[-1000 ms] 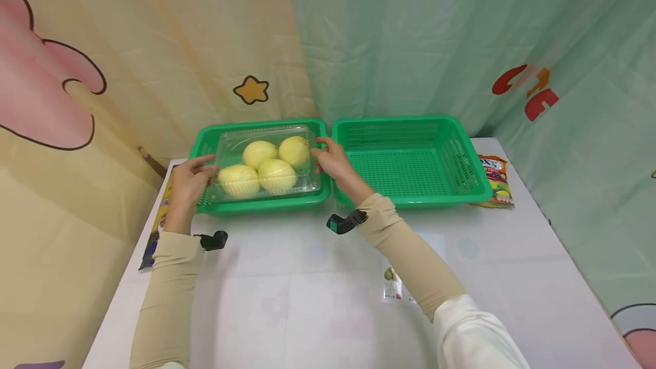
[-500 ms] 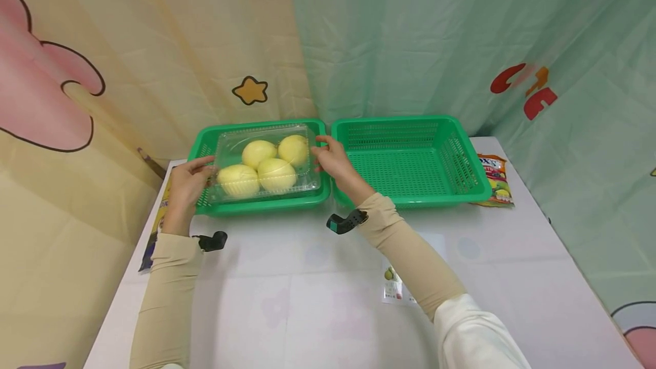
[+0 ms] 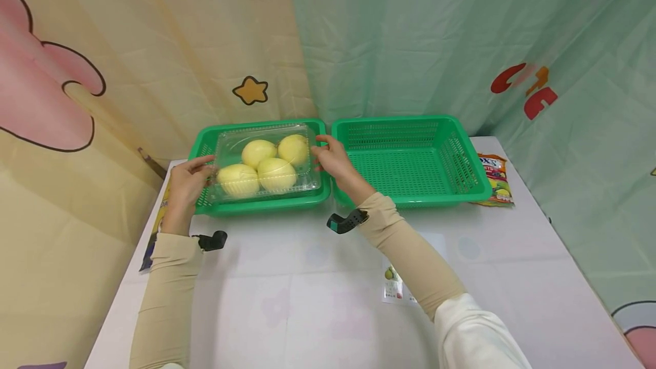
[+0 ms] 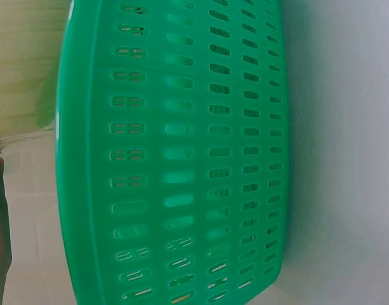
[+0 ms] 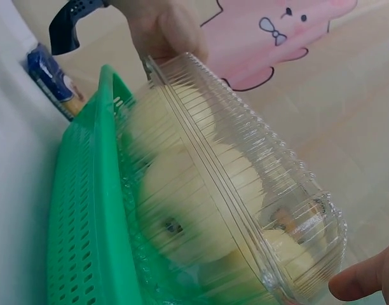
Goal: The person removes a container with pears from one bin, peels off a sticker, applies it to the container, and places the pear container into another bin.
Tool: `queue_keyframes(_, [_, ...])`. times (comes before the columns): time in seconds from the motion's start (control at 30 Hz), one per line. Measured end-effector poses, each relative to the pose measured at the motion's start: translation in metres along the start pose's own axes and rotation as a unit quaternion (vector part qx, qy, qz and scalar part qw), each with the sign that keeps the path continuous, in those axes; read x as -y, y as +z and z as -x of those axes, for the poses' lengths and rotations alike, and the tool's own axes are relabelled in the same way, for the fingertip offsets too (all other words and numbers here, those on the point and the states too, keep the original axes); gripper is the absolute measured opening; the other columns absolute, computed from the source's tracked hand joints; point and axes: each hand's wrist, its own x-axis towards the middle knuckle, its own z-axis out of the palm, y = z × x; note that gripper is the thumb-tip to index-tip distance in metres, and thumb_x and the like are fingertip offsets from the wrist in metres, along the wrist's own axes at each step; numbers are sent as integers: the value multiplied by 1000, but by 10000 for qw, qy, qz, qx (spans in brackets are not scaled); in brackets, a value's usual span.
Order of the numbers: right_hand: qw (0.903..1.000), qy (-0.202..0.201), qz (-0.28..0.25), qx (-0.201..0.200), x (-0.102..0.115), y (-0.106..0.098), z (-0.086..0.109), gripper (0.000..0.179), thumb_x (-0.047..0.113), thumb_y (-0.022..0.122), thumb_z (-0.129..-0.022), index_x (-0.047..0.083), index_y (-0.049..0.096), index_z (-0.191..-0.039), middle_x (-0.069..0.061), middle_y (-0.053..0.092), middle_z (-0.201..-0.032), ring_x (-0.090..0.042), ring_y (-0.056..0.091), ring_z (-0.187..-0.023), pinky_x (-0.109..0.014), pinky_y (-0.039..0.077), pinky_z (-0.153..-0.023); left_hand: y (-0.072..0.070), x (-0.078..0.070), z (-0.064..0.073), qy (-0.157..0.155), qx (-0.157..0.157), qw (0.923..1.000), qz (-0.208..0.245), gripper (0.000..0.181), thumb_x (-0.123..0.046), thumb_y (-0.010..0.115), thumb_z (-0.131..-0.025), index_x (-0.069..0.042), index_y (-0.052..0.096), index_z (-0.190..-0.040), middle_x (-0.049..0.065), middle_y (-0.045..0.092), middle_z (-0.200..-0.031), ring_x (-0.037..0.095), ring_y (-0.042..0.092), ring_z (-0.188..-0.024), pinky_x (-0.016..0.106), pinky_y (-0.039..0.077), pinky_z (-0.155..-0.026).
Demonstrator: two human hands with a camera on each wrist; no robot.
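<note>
Clear box (image 3: 307, 179), four yellow fruits (image 3: 277, 175) inside: within the rim of the left-hand green basket (image 3: 266, 206), nearer its right edge. Left hand (image 3: 188, 184): partly opened, gripping box's left end. Right hand (image 3: 335, 159): likewise, right end.

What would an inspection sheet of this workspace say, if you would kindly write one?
Surface: pale table, faintly patterned.
Job's things: clear container with four yellow fruits, partly above the rim of the left green basket.
Clutter: right green basket; blue-and-yellow packet; orange packet; printed card.
Hands: left hand and right hand hold opposite ends of the container.
Cables: nothing seen.
Surroundings: cartoon-print curtains.
</note>
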Motion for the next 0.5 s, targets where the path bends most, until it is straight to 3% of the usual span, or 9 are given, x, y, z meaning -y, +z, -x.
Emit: queue_keyframes(0.5, [10000,10,-28,14,0,-1,0,51,17,50,-105,10,36,-154,-6,53,-105,-15,56,-84,-23,52,-68,0,-1,1,66,-21,9999,73,41,-14,53,-103,-4,55,-143,-14,56,-89,-4,56,-77,9,52,-68])
